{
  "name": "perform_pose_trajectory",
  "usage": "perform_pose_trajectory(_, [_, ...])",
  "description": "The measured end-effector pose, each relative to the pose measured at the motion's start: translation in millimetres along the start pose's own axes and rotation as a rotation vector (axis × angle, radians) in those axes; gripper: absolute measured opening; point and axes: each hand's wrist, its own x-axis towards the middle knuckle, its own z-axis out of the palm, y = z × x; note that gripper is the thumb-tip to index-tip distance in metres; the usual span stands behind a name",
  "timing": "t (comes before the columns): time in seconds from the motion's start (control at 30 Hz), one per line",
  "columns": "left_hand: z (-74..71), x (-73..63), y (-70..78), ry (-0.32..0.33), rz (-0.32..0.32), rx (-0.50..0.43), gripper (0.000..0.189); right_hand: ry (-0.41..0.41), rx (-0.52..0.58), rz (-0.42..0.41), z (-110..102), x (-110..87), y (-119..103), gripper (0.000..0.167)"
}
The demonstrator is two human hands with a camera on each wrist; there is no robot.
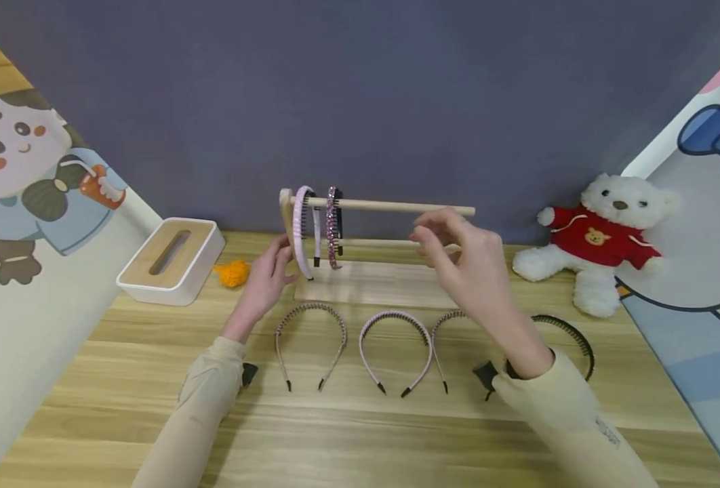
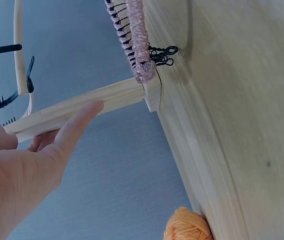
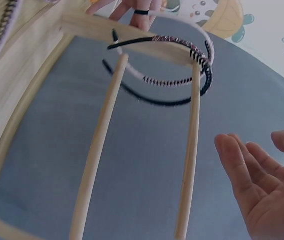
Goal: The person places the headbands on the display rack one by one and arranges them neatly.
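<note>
My left hand (image 1: pixel 267 274) grips the upright (image 2: pixel 116 95) at the left end of a wooden headband rack (image 1: pixel 372 281), thumb on one side and fingers behind. Hanging on the rack's upper rod (image 1: pixel 396 205) near that upright are a lilac headband (image 1: pixel 299 234), a sequined pink one (image 1: pixel 331 234) and a black one (image 3: pixel 167 103). By the rod's right end, my right hand (image 1: pixel 466 254) is held up with loosely bent fingers and nothing in them. The right wrist view shows this hand (image 3: pixel 267 185) beside the rods, apart from them.
Before the rack lie a beaded headband (image 1: pixel 309 306), a lilac headband (image 1: pixel 394 314), another beaded one (image 1: pixel 438 339) partly behind my right arm, and a black one (image 1: pixel 582 342). A tissue box (image 1: pixel 207 261) and orange yarn ball (image 1: pixel 234 274) stand left; a white teddy bear (image 1: pixel 598 291) sits right.
</note>
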Motion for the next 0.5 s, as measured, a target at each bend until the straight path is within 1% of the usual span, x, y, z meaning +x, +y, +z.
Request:
perform_pose_trajectory(0.13, [-1.0,-0.2,-1.6,0.000,0.000,0.000,0.047,-0.005,-0.042,0.019,-15,-9.6,6,0.010])
perform_pose_trajectory(0.4, [-1.8,-0.2,-1.9,0.003,0.000,0.009,0.046,-0.045,-0.064,0.113,-36,-24.6,15,0.012])
perform_pose_trajectory(0.5, [-1.1,0.3,-1.8,-0.001,0.002,0.010,0.046,-0.054,-0.104,0.139,-42,-31.4,21,0.014])
